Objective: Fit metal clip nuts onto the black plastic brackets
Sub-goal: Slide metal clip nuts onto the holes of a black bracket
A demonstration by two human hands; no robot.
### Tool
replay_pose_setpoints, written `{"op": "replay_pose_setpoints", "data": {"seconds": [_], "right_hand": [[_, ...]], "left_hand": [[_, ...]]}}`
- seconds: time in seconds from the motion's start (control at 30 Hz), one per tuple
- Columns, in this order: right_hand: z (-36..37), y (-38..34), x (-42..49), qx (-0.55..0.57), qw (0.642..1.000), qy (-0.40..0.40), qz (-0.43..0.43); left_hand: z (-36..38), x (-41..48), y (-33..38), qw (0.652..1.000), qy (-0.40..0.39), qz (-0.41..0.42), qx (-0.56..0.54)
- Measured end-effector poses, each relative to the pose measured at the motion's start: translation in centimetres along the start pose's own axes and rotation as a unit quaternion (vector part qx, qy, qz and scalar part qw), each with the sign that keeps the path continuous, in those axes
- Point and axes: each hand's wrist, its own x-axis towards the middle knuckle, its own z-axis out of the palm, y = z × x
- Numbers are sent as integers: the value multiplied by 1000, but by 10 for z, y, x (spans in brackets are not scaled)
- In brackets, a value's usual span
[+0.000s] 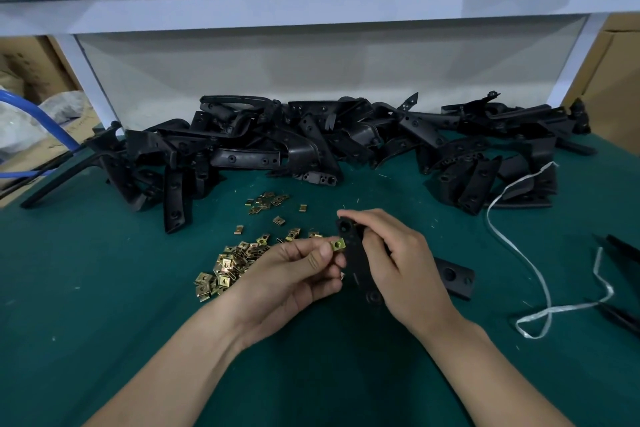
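Note:
My right hand [398,260] grips a black plastic bracket [356,260] held upright over the green table, with its far end at my fingertips. My left hand [294,274] pinches a brass-coloured clip nut [338,245] between thumb and forefinger, pressed against the bracket's left edge near its upper hole. A loose heap of clip nuts [232,267] lies on the mat just left of my left hand, with more scattered further back [266,201].
A long pile of black brackets [311,142] runs across the back of the table below a white shelf [311,0]. One bracket [453,277] lies behind my right hand. A white strap [540,274] loops at the right, near black parts [620,253]. A blue hose [41,121] sits far left.

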Motion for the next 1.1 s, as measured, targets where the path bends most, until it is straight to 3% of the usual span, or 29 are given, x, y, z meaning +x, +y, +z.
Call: {"op": "replay_pose_setpoints", "data": {"seconds": [1.1], "right_hand": [[2,-4,-3,-4,1000,-18,11]], "left_hand": [[1,2,-1,999,4,10,38]]}}
